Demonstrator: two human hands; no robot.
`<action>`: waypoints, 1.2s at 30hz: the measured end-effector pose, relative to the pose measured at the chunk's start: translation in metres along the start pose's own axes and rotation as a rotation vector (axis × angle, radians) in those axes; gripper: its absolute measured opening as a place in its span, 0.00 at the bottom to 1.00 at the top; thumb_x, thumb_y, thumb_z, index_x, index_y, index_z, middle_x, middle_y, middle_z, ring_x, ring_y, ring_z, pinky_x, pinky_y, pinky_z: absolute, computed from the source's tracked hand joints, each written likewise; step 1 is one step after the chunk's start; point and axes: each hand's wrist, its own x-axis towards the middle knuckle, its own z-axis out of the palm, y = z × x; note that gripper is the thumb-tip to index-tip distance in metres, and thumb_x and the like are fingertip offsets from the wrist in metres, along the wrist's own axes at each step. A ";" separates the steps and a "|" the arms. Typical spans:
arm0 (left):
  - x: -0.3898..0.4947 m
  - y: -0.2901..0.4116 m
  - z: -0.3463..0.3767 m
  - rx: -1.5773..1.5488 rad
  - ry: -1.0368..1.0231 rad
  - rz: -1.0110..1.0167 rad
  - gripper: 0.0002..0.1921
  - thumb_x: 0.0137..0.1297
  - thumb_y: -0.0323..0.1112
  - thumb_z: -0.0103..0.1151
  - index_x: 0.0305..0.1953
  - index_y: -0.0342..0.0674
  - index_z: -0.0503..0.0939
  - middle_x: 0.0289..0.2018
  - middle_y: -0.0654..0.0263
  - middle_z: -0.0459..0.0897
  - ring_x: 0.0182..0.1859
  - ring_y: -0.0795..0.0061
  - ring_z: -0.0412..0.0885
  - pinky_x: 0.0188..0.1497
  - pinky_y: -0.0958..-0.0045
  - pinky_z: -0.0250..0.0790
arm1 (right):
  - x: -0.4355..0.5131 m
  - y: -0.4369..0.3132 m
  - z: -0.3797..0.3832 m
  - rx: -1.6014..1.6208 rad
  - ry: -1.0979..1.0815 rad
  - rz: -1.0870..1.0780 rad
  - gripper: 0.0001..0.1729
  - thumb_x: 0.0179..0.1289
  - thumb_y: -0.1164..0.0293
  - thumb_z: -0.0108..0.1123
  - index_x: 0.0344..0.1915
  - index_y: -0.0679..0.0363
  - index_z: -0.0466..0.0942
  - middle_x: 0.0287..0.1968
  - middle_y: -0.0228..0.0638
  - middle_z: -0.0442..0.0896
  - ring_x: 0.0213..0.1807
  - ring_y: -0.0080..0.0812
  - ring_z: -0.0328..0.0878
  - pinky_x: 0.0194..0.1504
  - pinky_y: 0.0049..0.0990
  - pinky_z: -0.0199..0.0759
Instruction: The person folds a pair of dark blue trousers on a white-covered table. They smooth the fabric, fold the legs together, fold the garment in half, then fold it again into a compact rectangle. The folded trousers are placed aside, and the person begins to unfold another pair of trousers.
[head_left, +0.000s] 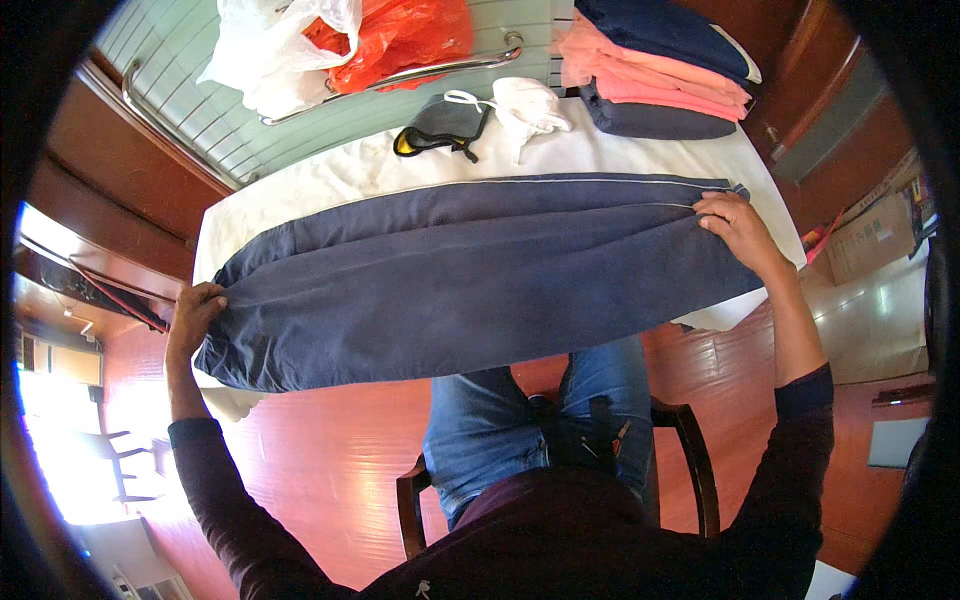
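Observation:
A pair of dark navy trousers (465, 277) lies stretched lengthwise across a table with a white cloth (232, 225), its near edge overhanging the table edge. At the gathered left end, my left hand (196, 307) grips the fabric between thumb and fingers. My right hand (731, 225) pinches the fabric at the right end, near a thin pale line along the folded layer. Creases run along the length of the trousers. Beyond them lie a grey cloth item with yellow lining (450, 124) and a white cloth item with straps (529, 109).
A stack of folded navy and coral clothes (667, 82) stands at the table's back right. White (262, 60) and red (405, 41) plastic bags rest behind a metal rail. Below me is a wooden armchair (694, 457); a cardboard box (874, 236) stands at right.

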 end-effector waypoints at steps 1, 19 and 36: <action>0.003 -0.002 -0.002 -0.001 0.022 0.015 0.11 0.67 0.34 0.64 0.42 0.30 0.85 0.31 0.70 0.83 0.36 0.79 0.76 0.43 0.72 0.71 | 0.002 0.000 -0.002 0.049 -0.016 0.042 0.14 0.67 0.71 0.68 0.49 0.66 0.86 0.57 0.43 0.88 0.66 0.44 0.78 0.70 0.38 0.67; 0.025 0.027 0.013 -0.144 -0.202 -0.048 0.09 0.58 0.30 0.70 0.35 0.38 0.79 0.31 0.75 0.78 0.34 0.83 0.72 0.40 0.77 0.67 | 0.026 -0.007 0.005 -0.252 -0.043 -0.062 0.08 0.61 0.74 0.70 0.40 0.64 0.82 0.42 0.45 0.83 0.51 0.49 0.80 0.56 0.42 0.71; 0.019 0.076 0.038 0.078 -0.156 0.041 0.11 0.60 0.31 0.72 0.31 0.38 0.76 0.27 0.73 0.73 0.32 0.77 0.69 0.38 0.73 0.66 | 0.021 -0.006 0.007 -0.097 0.185 0.016 0.13 0.64 0.76 0.68 0.43 0.63 0.73 0.43 0.50 0.83 0.49 0.55 0.81 0.52 0.46 0.72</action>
